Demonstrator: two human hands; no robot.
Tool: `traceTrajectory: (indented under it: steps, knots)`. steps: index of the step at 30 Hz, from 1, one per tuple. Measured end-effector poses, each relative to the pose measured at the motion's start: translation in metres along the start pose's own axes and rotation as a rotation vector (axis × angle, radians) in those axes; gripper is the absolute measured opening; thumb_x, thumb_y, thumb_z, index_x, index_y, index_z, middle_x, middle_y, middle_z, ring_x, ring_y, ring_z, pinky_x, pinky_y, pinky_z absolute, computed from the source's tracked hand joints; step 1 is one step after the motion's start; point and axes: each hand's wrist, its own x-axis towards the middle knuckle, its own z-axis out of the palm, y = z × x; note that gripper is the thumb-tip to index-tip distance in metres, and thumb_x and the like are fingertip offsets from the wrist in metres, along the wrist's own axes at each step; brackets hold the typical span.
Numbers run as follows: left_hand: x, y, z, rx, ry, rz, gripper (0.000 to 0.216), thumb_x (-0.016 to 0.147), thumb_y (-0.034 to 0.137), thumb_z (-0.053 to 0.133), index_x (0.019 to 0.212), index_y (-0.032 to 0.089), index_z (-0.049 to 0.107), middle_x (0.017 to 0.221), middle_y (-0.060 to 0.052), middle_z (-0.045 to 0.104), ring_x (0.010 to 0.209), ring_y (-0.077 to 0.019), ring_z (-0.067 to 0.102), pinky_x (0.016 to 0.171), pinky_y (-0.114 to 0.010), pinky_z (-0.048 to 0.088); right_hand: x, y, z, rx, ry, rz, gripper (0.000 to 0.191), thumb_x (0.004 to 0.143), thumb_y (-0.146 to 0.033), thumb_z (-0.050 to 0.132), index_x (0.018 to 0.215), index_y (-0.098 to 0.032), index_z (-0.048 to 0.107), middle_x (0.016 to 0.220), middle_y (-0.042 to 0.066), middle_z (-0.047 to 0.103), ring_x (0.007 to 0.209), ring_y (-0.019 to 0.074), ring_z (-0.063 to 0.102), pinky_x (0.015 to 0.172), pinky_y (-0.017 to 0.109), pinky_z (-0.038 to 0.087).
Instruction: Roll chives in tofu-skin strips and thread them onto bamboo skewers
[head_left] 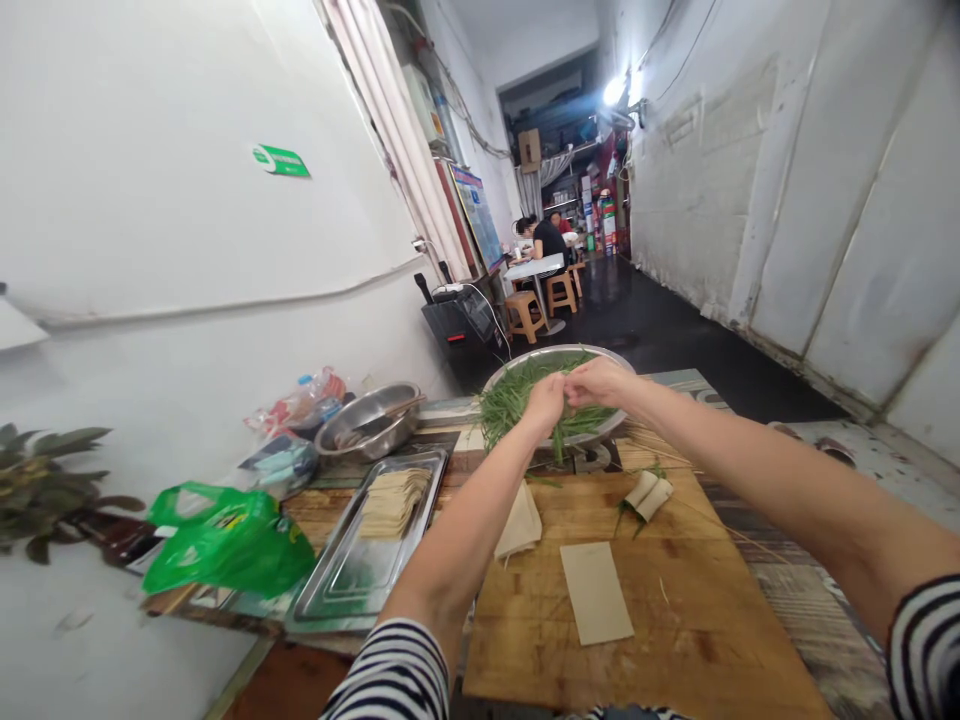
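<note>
At the counter's [789, 590] far edge, left hand [546, 401] and right hand [601, 382] pinch chives [508, 402] over the steel basin [529, 358], fingers narrow. The strands look light, limp and easily torn, so they are best gripped mid-length.

We are seeing a bright, evenly lit scene. Soft daylight is filling the space, and the white wall [150, 200] on the left is glowing close to washed out. At the far end a lamp [615, 90] is flaring hard and spreading a bluish halo around itself. The dark floor [660, 330] is giving off a wet sheen. Only faint shadows are falling on the wooden board [675, 620]. The wide lens is bending straight lines and stretching the corners. The left hand [546, 400] and right hand [600, 382] are looking slightly soft.
</note>
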Motion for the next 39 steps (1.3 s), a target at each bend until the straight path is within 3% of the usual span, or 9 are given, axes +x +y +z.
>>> traceTrajectory:
  steps: [5,9,12,16,19,24,27,32,39]
  knots:
    - [-0.017,0.011,-0.009,0.034,-0.098,0.042,0.021,0.091,0.027,0.05,0.084,0.014,0.065,0.076,-0.003,0.062,0.079,-0.0153,0.056,0.079,-0.027,0.045,-0.015,0.007,-0.005,0.228,-0.13,0.098,0.02,0.09,-0.013,0.055,0.071,-0.013,0.055,0.059,0.002,0.06,0.059,0.0094,0.061,0.07,0.025,0.059]
    - [-0.041,0.019,-0.02,-0.014,-0.26,0.018,0.025,0.089,0.034,0.055,0.076,0.014,0.061,0.065,0.001,0.053,0.06,-0.0105,0.047,0.061,-0.022,0.043,-0.034,0.014,-0.006,0.305,-0.183,0.128,0.015,0.09,-0.016,0.06,0.075,-0.012,0.056,0.062,0.003,0.063,0.057,0.0081,0.06,0.062,0.021,0.057]
    - [-0.062,0.023,-0.027,-0.248,-0.459,-0.092,0.027,0.086,0.041,0.06,0.088,0.014,0.058,0.067,0.004,0.046,0.051,-0.0059,0.038,0.049,-0.017,0.034,-0.047,0.019,-0.001,0.308,-0.19,0.129,0.014,0.087,-0.01,0.061,0.073,-0.011,0.056,0.06,0.001,0.062,0.054,0.0068,0.059,0.057,0.018,0.055]
    - [-0.077,0.027,-0.038,-0.383,-0.616,-0.285,0.03,0.083,0.04,0.066,0.079,0.013,0.052,0.064,0.005,0.04,0.046,-0.0024,0.03,0.043,-0.014,0.023,-0.061,0.023,0.003,0.24,-0.189,0.122,0.017,0.084,-0.008,0.062,0.07,-0.012,0.055,0.056,0.001,0.06,0.052,0.0082,0.058,0.053,0.019,0.053]
    - [-0.08,0.028,-0.043,-0.248,-0.649,-0.347,0.029,0.085,0.038,0.064,0.076,0.012,0.054,0.058,0.007,0.035,0.043,-0.002,0.026,0.042,-0.014,0.018,-0.072,0.018,0.002,-0.072,-0.256,0.009,0.015,0.087,-0.017,0.058,0.073,-0.013,0.059,0.065,0.004,0.066,0.058,0.011,0.061,0.058,0.023,0.053]
    - [-0.077,0.029,-0.042,-0.161,-0.669,-0.408,0.032,0.084,0.039,0.066,0.072,0.011,0.056,0.058,0.006,0.038,0.043,-0.002,0.028,0.042,-0.015,0.02,-0.094,-0.009,0.006,-1.031,-0.361,-0.436,0.016,0.082,-0.023,0.061,0.094,-0.015,0.067,0.095,0.008,0.072,0.086,0.0182,0.065,0.073,0.025,0.047]
    - [-0.074,0.03,-0.041,-0.255,-0.733,-0.411,0.033,0.081,0.035,0.069,0.065,0.012,0.052,0.057,0.006,0.036,0.044,-0.0018,0.027,0.042,-0.015,0.02,-0.099,-0.015,0.016,-1.357,-0.345,-0.487,0.021,0.084,-0.018,0.058,0.102,-0.013,0.067,0.102,0.011,0.071,0.091,0.0207,0.066,0.073,0.024,0.043]
    - [-0.074,0.027,-0.042,-0.449,-0.818,-0.441,0.026,0.076,0.029,0.074,0.071,0.008,0.059,0.063,0.003,0.04,0.048,-0.0018,0.028,0.044,-0.015,0.021,-0.092,0.004,0.019,-1.546,-0.34,-0.496,0.019,0.088,-0.013,0.05,0.089,-0.012,0.069,0.088,0.011,0.071,0.083,0.0204,0.067,0.067,0.024,0.041]
    - [-0.08,0.019,-0.05,-0.451,-0.729,-0.495,0.037,0.079,0.04,0.073,0.088,0.005,0.067,0.067,0.001,0.047,0.049,-0.0019,0.028,0.045,-0.015,0.02,-0.094,0.006,0.001,-1.555,-0.237,-0.395,0.017,0.089,-0.011,0.049,0.094,-0.01,0.066,0.092,0.015,0.07,0.089,0.023,0.068,0.069,0.025,0.043]
